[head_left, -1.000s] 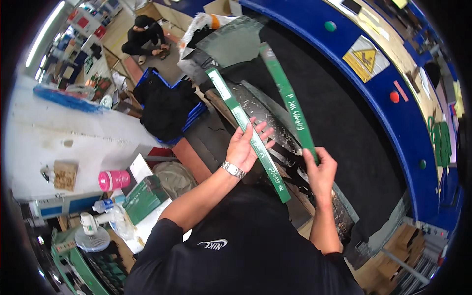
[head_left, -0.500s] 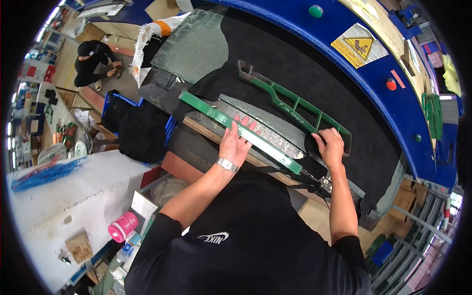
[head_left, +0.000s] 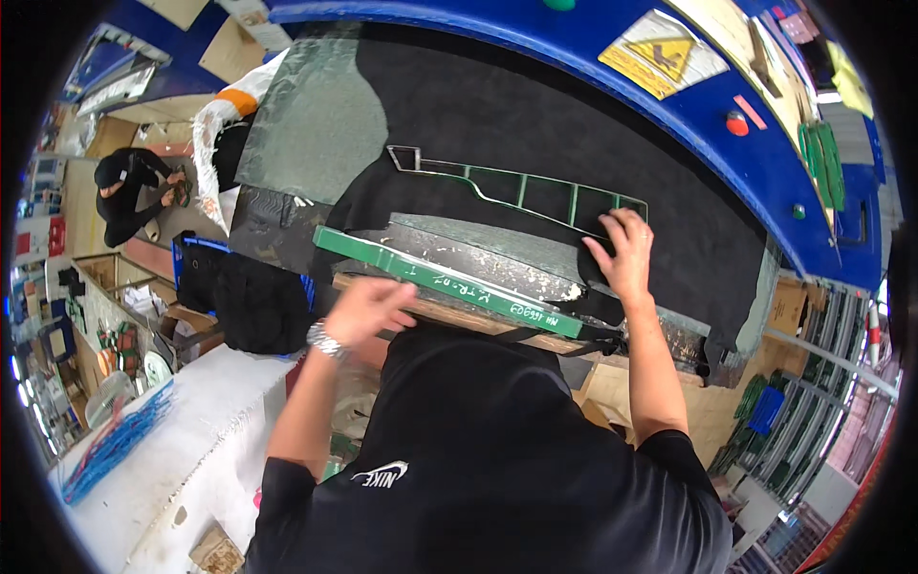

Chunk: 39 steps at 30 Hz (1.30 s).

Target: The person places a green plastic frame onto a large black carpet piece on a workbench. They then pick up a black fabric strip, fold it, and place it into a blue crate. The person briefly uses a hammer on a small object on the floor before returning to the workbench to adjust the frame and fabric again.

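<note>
Green frame point(head_left: 522, 191) now positioned flat on black sheet point(head_left: 516, 110) | held by right hand point(head_left: 630, 254) | green bar point(head_left: 516, 306) released by spread left hand point(head_left: 363, 311)

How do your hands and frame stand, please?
Green frame on black sheet, right hand at one end. Left hand near green bar, contact unclear. Bar nearer body.

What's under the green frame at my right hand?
Through the gaps in the green frame, a black sheet shows; what's beneath that, or behind your right hand, is covered.

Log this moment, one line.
left hand: by long green bar, contact unclear | right hand: on green crossbarred frame, right end | frame: on black sheet
</note>
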Tool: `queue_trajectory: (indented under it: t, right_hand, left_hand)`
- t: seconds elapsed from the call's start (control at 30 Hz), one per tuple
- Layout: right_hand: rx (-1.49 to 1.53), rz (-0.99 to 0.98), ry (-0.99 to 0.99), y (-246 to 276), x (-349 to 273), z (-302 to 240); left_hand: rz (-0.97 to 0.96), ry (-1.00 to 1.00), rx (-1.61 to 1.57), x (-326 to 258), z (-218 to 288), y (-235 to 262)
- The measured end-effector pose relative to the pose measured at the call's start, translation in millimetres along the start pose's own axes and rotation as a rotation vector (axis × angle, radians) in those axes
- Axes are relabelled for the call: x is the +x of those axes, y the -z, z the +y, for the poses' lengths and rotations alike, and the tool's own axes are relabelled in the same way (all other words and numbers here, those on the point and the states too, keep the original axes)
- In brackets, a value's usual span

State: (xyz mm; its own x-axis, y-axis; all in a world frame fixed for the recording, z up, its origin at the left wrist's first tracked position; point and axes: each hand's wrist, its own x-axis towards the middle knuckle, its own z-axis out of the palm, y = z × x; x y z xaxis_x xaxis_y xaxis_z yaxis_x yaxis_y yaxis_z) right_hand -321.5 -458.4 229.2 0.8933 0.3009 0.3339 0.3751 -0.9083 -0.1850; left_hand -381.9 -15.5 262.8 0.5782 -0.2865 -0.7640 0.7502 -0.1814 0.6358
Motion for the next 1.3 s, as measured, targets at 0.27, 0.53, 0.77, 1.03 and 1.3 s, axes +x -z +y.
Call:
queue_trajectory:
  t: [0.27,0.53,0.77,1.03,1.3]
  right_hand:
    - [0.197,-0.072,-0.427,13.0,-46.6,69.9]
    - [0.411,0.065,-0.911,19.7,-51.1,23.8]
    - [0.996,-0.208,-1.321,72.7,-17.4,18.3]
    - [1.065,-0.427,-1.522,129.9,20.3,8.5]
    - [0.988,-0.577,-1.099,109.2,32.5,70.8]
  left_hand:
    - [0.679,-0.741,0.84,90.1,80.6,63.6]
    - [0.532,-0.902,1.185,120.0,116.5,77.7]
    - [0.045,-1.504,0.606,-21.3,214.6,-46.8]
    - [-0.124,-1.945,0.232,-72.8,174.4,-265.7]
    - [-0.482,-1.453,0.778,-1.0,162.9,-182.1]
